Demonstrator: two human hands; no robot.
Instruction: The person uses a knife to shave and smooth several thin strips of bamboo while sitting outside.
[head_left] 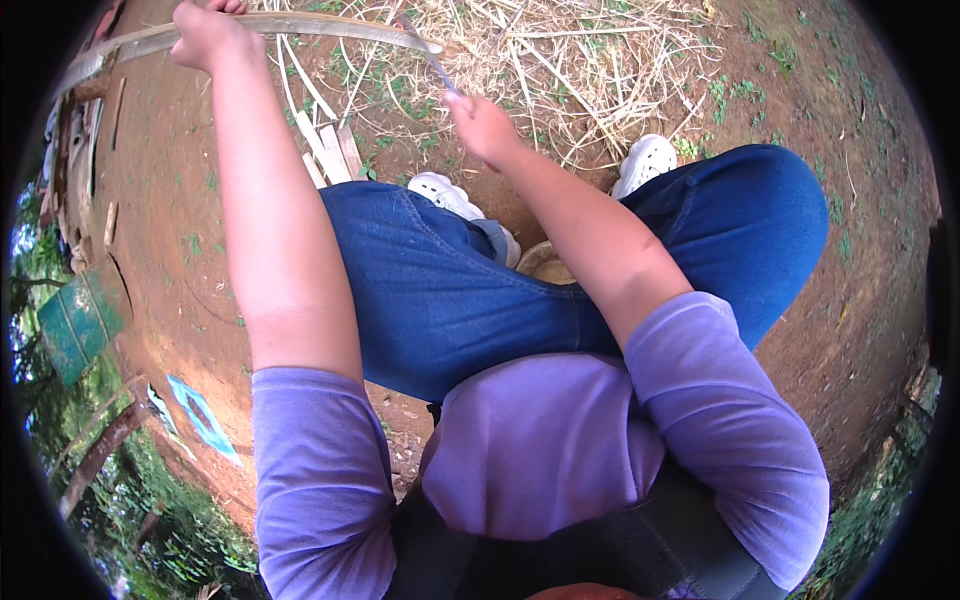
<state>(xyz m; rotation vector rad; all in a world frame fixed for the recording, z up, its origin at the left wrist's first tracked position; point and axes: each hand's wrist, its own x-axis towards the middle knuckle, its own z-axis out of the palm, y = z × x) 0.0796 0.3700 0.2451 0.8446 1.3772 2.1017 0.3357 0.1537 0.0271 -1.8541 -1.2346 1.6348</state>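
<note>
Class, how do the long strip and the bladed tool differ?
The strip is pale and far longer than the darker bladed tool. The strip runs mostly sideways in the picture; the bladed tool slants steeply. The left hand grips the strip, the right hand the bladed tool. Both are slender.

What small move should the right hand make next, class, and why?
Probably a short, controlled shaving stroke: the right hand holds a knife whose blade crosses the wooden strip near one end, the left hand grips it farther along, and loose pale slivers lie scattered nearby.
</note>
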